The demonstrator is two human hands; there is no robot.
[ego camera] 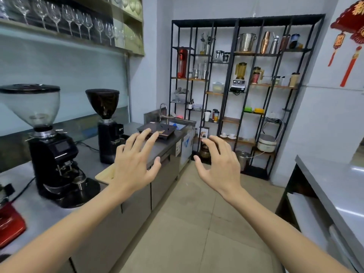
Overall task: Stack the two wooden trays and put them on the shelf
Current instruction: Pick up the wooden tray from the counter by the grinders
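Note:
Dark wooden trays (165, 131) lie on the grey counter near its far end, beside the sink; how they sit on each other I cannot tell. A black metal shelf (226, 79) with wooden boards stands against the back wall. My left hand (136, 164) is stretched forward over the counter edge, fingers spread, holding nothing, well short of the trays. My right hand (218, 164) is raised over the floor aisle, fingers curled apart, empty.
Two black coffee grinders (53, 146) (107, 125) stand on the counter (90, 160) at left, with a light cutting board (105, 174) at its edge. A sink with faucet (163, 111) is behind the trays. Another counter (334, 184) runs along the right. The shelf holds blenders, cups and jugs.

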